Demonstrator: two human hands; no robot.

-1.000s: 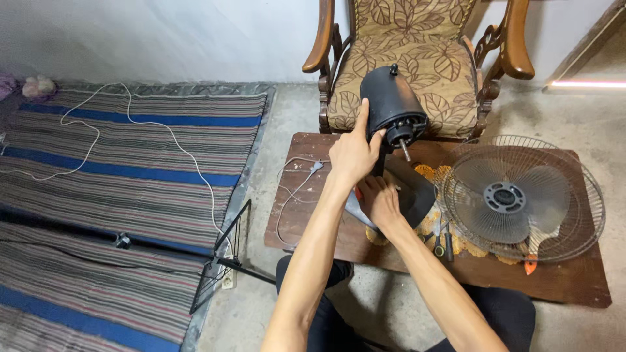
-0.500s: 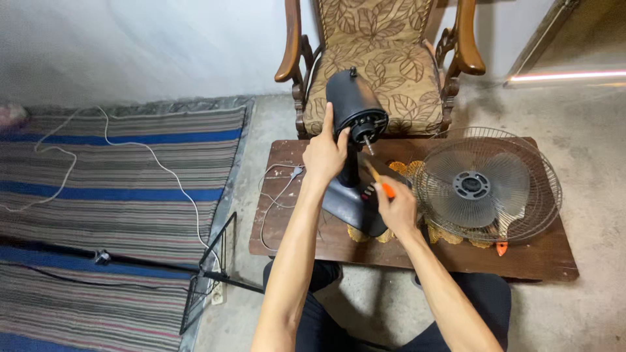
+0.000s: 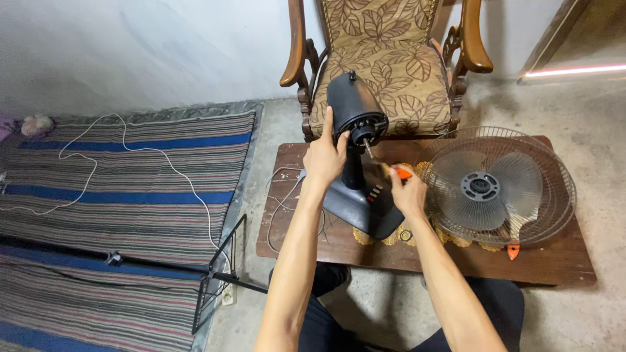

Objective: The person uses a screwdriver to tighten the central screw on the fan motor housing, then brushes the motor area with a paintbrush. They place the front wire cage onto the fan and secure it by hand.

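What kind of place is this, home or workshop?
Most likely a room in a home, not a workshop. A cushioned wooden armchair stands against the wall, striped rugs cover the concrete floor, and the dismantled fan sits on a low wooden table with a doily, not on a workbench.

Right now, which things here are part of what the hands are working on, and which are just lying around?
In use: fan motor housing, steadied by left hand; orange-handled screwdriver in right hand; fan base.

Lying about: fan grille with blades, armchair, striped rug, white cord.
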